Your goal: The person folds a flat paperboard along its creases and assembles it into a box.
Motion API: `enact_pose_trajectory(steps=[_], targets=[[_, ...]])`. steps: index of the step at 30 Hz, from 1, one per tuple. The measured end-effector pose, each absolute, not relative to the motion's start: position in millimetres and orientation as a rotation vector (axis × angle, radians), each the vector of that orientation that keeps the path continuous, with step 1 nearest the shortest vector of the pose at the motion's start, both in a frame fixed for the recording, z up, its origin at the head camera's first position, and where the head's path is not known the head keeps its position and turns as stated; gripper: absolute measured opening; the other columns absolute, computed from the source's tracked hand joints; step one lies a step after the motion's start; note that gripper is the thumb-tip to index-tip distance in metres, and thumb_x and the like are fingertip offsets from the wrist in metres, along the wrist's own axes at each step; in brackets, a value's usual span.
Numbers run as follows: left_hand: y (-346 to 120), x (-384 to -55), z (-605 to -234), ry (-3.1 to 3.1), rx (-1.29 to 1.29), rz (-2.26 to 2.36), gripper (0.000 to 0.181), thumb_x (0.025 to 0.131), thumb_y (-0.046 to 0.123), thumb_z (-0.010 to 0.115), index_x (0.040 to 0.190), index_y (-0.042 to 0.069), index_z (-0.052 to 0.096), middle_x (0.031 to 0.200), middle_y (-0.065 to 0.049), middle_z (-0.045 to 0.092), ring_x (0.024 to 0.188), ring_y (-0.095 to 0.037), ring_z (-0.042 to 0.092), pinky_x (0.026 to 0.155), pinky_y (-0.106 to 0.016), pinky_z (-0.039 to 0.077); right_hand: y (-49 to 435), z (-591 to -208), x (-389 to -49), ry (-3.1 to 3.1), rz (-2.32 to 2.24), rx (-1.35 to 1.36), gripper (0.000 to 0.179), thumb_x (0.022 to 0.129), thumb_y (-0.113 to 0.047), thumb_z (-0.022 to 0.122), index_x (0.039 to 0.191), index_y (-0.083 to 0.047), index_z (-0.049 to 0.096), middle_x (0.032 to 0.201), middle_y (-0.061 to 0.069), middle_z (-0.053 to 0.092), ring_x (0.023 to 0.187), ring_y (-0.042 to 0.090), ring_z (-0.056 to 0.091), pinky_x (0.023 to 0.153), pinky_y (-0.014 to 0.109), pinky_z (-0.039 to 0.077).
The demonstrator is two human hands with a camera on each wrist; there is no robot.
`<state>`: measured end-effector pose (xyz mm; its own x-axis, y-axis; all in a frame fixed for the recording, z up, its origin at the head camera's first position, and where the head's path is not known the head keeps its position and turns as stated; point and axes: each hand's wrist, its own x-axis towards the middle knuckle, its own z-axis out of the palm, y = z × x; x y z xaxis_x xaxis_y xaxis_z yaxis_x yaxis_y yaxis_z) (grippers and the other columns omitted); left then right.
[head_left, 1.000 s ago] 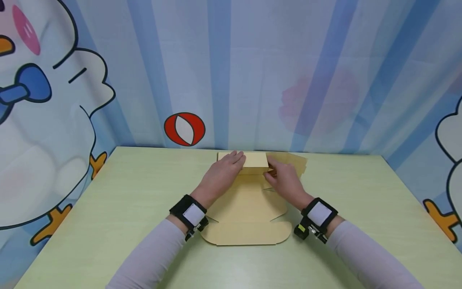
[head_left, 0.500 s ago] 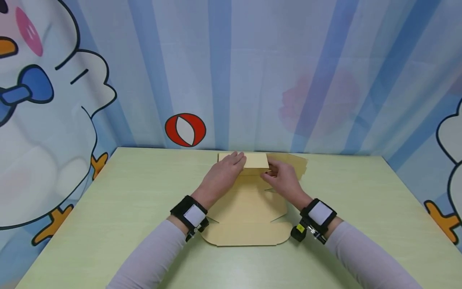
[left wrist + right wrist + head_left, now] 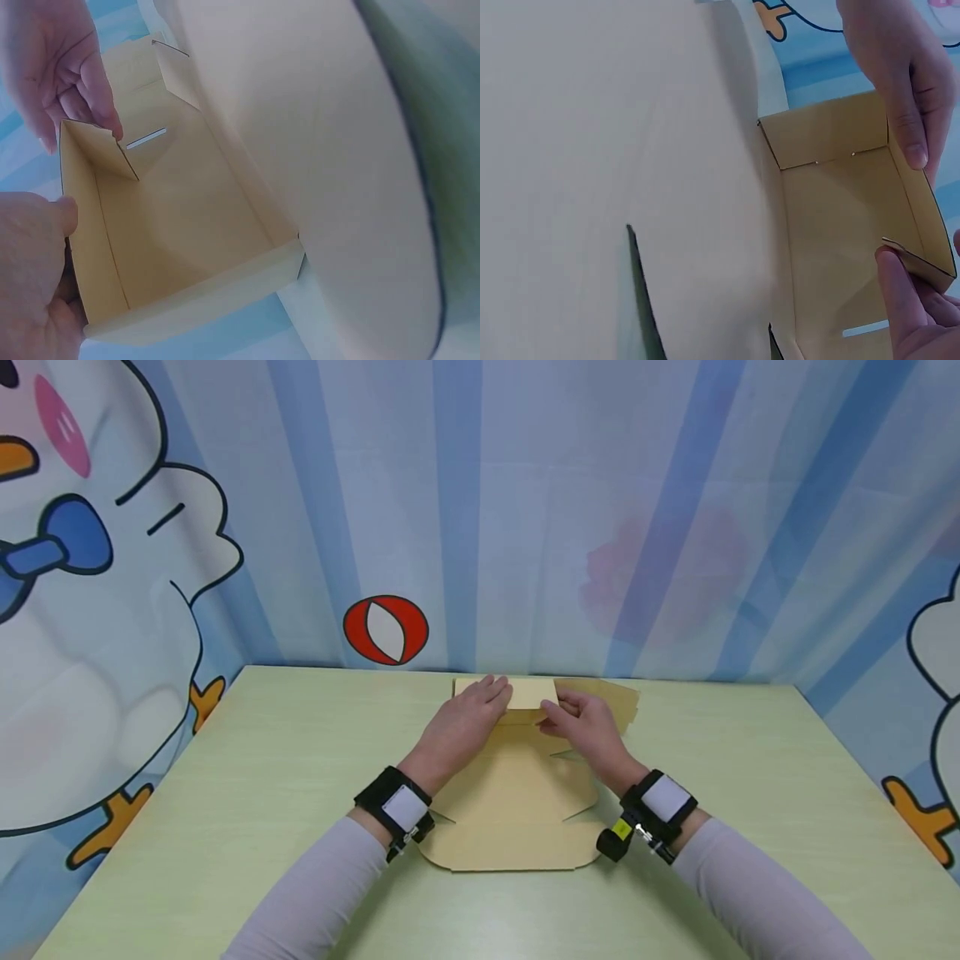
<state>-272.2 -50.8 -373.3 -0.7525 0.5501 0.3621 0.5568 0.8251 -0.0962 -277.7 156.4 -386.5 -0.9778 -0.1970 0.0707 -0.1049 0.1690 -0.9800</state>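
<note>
A tan cardboard box [image 3: 513,785], partly folded, lies near the table's far edge with its broad lid panel spread toward me. My left hand [image 3: 467,717] grips the far wall [image 3: 917,199], thumb along the inside and fingers behind it. At the right end of that wall, a small flap [image 3: 105,150] is bent inward, and my right hand [image 3: 588,722] pinches it between thumb and fingers. The left end wall [image 3: 202,289] stands upright. A narrow slot [image 3: 146,139] in the floor shows beside the small flap.
The right end panel [image 3: 618,697] lies folded outward past my right hand. The box rests on a pale green table [image 3: 315,727]. Behind it hangs a blue striped cloth [image 3: 510,527] with cartoon prints.
My right hand has turned slightly and its thumb has shifted left and up, onto the small flap at the wall's end. My left hand keeps its place on the far wall.
</note>
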Motion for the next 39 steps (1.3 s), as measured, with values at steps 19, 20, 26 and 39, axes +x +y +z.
enact_pose_trajectory(steps=[19, 20, 26, 39], targets=[[-50.3, -271.7, -372.6, -2.628, -0.84, -0.066, 0.039, 0.102, 0.009, 0.052, 0.14, 0.004, 0.054, 0.146, -0.011, 0.055, 0.136, -0.028, 0.052, 0.104, -0.042, 0.051, 148.3, -378.2, -277.4, 1.978, -2.202, -0.037, 0.039, 0.101, -0.01, 0.053, 0.135, 0.01, 0.051, 0.105, 0.009, 0.067, 0.085, 0.009, 0.073, 0.083, 0.022, 0.059], [-50.1, -271.7, -372.6, -2.628, -0.84, -0.067, 0.039, 0.102, 0.009, 0.052, 0.14, 0.004, 0.054, 0.146, -0.011, 0.055, 0.136, -0.028, 0.052, 0.104, -0.042, 0.051, 148.4, -377.8, -277.3, 1.956, -2.215, -0.032, 0.039, 0.101, -0.009, 0.053, 0.136, 0.01, 0.051, 0.102, 0.006, 0.068, 0.084, 0.009, 0.072, 0.084, 0.022, 0.059], [-49.3, -272.0, -373.7, -2.624, -0.833, -0.058, 0.039, 0.101, 0.01, 0.053, 0.14, 0.005, 0.054, 0.146, -0.01, 0.055, 0.136, -0.028, 0.053, 0.103, -0.042, 0.051, 149.4, -377.6, -277.5, 1.873, -2.252, -0.01, 0.039, 0.102, -0.009, 0.052, 0.136, 0.01, 0.05, 0.095, 0.001, 0.07, 0.084, 0.008, 0.073, 0.084, 0.021, 0.059], [-49.1, -272.7, -374.1, -2.623, -0.839, -0.05, 0.038, 0.101, 0.007, 0.053, 0.139, 0.004, 0.055, 0.145, -0.01, 0.056, 0.135, -0.028, 0.054, 0.104, -0.041, 0.051, 149.8, -376.4, -280.5, 1.728, -2.303, 0.069, 0.051, 0.1, -0.004, 0.053, 0.147, 0.006, 0.038, 0.1, 0.005, 0.064, 0.081, 0.007, 0.072, 0.082, 0.019, 0.059]])
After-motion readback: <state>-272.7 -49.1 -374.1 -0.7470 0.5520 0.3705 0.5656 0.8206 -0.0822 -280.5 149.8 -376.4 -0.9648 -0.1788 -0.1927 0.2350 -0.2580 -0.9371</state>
